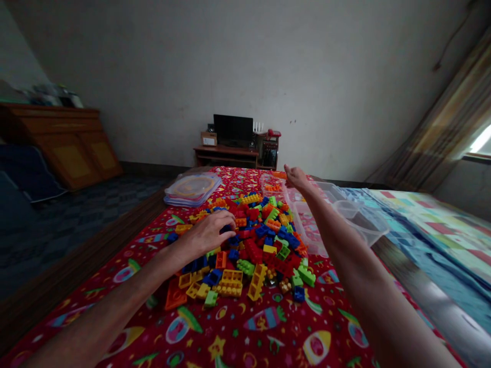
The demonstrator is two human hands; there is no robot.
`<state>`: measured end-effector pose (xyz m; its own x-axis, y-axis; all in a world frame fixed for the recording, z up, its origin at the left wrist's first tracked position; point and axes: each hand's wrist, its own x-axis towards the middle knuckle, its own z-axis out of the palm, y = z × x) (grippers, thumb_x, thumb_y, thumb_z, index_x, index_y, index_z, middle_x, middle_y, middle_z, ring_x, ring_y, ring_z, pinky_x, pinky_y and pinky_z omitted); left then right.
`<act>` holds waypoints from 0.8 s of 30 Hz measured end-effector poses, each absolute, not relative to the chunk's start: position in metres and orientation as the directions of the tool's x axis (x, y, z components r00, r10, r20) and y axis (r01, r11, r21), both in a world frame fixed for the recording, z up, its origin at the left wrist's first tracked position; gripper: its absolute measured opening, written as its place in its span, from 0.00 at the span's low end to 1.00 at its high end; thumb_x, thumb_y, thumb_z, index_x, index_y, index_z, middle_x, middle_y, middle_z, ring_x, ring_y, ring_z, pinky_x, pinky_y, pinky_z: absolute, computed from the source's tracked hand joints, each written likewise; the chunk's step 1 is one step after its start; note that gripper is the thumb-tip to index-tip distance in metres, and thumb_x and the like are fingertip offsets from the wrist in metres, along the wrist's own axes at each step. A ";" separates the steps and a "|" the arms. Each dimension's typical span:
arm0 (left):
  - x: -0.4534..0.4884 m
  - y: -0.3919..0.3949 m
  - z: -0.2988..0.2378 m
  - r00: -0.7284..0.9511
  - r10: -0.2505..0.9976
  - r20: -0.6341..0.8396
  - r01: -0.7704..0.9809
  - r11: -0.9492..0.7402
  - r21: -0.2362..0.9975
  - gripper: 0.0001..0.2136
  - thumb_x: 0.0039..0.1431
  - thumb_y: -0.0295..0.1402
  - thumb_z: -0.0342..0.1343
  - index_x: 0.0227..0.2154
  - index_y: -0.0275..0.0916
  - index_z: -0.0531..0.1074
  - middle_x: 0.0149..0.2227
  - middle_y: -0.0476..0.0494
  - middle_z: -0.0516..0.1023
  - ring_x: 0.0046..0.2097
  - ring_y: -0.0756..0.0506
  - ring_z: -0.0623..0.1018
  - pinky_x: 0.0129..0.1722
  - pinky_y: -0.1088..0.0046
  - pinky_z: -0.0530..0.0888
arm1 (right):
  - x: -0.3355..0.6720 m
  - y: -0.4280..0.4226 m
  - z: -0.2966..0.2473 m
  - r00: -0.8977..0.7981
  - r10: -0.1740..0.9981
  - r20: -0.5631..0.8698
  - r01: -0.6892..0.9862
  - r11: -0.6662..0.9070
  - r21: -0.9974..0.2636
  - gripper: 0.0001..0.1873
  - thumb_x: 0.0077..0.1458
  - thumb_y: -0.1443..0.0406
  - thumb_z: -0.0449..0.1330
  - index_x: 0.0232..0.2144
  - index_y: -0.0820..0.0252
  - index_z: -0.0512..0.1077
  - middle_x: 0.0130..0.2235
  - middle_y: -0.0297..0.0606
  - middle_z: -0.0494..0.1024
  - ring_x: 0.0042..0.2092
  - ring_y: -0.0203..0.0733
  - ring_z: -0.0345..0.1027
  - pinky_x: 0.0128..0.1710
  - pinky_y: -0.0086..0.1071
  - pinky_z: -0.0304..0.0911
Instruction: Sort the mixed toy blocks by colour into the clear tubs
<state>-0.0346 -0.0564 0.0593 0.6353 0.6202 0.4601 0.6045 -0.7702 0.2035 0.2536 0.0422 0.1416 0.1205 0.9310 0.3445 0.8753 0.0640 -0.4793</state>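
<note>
My left hand (210, 231) is over the left side of a heap of toy building blocks (253, 250). Its fingers curl down, and a dark blue building block (227, 228) shows between thumb and fingertips. Farther off, my right hand (297, 178) is closed above the clear plastic boxes, its thumb side up. Its fingers are turned away, so what they hold, if anything, is hidden. Just left of that hand are orange blocks (273, 187) inside a clear box (262, 182). The heap mixes red, yellow, blue, green and orange blocks.
Several clear boxes (307, 230) stand right of the heap, one (368, 227) near the table's right edge. Stacked lids (192, 190) lie at the back left. A red patterned cloth (230, 332) covers the table. A bed (414, 220) is to the right, a monitor (233, 130) beyond.
</note>
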 end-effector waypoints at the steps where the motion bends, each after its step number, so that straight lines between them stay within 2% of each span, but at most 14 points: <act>1: -0.035 -0.056 0.059 0.637 0.624 0.452 0.609 -0.767 0.201 0.03 0.57 0.30 0.54 0.30 0.39 0.71 0.41 0.42 0.76 0.45 0.44 0.76 0.48 0.67 0.72 | 0.252 0.042 0.141 0.104 0.939 0.329 0.886 0.062 -0.459 0.28 0.65 0.59 0.44 0.25 0.69 0.75 0.26 0.52 0.78 0.28 0.40 0.70 0.28 0.27 0.55; 4: -0.041 -0.053 0.059 0.605 0.662 0.444 0.655 -0.730 0.196 0.06 0.56 0.28 0.54 0.36 0.39 0.72 0.42 0.41 0.76 0.46 0.43 0.76 0.50 0.65 0.71 | 0.244 0.027 0.132 0.040 0.905 0.423 0.917 0.135 -0.376 0.19 0.62 0.63 0.49 0.27 0.65 0.75 0.30 0.49 0.79 0.31 0.41 0.70 0.30 0.28 0.54; 6: -0.045 -0.051 0.062 0.574 0.693 0.436 0.688 -0.697 0.201 0.09 0.55 0.28 0.55 0.40 0.39 0.71 0.42 0.41 0.76 0.45 0.42 0.76 0.49 0.63 0.72 | 0.237 0.009 0.125 -0.071 0.876 0.477 0.906 0.258 -0.337 0.16 0.59 0.66 0.50 0.26 0.64 0.74 0.29 0.44 0.78 0.30 0.38 0.68 0.29 0.28 0.52; 9: -0.044 -0.055 0.073 0.574 0.700 0.425 0.688 -0.694 0.212 0.05 0.56 0.31 0.55 0.35 0.39 0.71 0.38 0.43 0.75 0.42 0.43 0.75 0.46 0.65 0.73 | 0.228 -0.018 0.116 -0.249 0.849 0.465 0.826 0.437 -0.355 0.17 0.58 0.66 0.49 0.21 0.63 0.72 0.24 0.37 0.75 0.26 0.34 0.63 0.27 0.27 0.49; 11: -0.035 -0.066 0.081 0.605 0.663 0.442 0.645 -0.733 0.216 0.03 0.58 0.32 0.55 0.32 0.39 0.71 0.37 0.44 0.74 0.42 0.44 0.75 0.46 0.66 0.72 | 0.224 -0.031 0.114 -0.303 0.839 0.453 0.774 0.493 -0.396 0.18 0.58 0.64 0.48 0.20 0.63 0.71 0.22 0.35 0.72 0.24 0.32 0.60 0.26 0.27 0.48; 14: -0.013 -0.093 0.085 0.733 0.543 0.410 0.500 -0.838 0.216 0.06 0.59 0.36 0.57 0.34 0.39 0.71 0.40 0.44 0.73 0.45 0.44 0.73 0.48 0.67 0.70 | 0.221 -0.042 0.115 -0.314 0.831 0.459 0.736 0.518 -0.435 0.20 0.58 0.62 0.48 0.20 0.63 0.71 0.21 0.34 0.72 0.23 0.31 0.58 0.25 0.28 0.47; 17: 0.005 -0.120 0.079 0.877 0.402 0.263 0.369 -0.914 0.169 0.15 0.54 0.39 0.63 0.44 0.43 0.72 0.48 0.43 0.71 0.52 0.42 0.69 0.54 0.64 0.66 | 0.222 -0.048 0.118 -0.302 0.839 0.453 0.734 0.508 -0.450 0.19 0.58 0.64 0.49 0.20 0.64 0.71 0.22 0.36 0.74 0.24 0.31 0.59 0.26 0.27 0.48; 20: 0.011 -0.131 0.073 0.896 0.393 0.205 0.376 -0.919 0.120 0.19 0.53 0.34 0.64 0.48 0.47 0.70 0.53 0.44 0.67 0.56 0.40 0.66 0.57 0.61 0.62 | 0.223 -0.052 0.119 -0.324 0.842 0.431 0.745 0.508 -0.432 0.18 0.57 0.66 0.49 0.19 0.63 0.71 0.23 0.36 0.75 0.24 0.31 0.60 0.26 0.27 0.48; 24: 0.008 -0.122 0.071 0.884 0.407 0.232 0.382 -0.913 0.146 0.12 0.54 0.36 0.63 0.41 0.43 0.72 0.49 0.43 0.69 0.51 0.41 0.67 0.52 0.65 0.66 | 0.222 -0.054 0.116 -0.364 0.834 0.414 0.737 0.530 -0.420 0.17 0.58 0.67 0.49 0.22 0.64 0.73 0.24 0.37 0.76 0.26 0.32 0.63 0.27 0.27 0.50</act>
<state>0.0082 -0.1217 0.0715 0.8836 0.4069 0.2316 0.3818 -0.9126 0.1465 0.2216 -0.0540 0.1161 -0.3644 0.8344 0.4136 0.7367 0.5299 -0.4201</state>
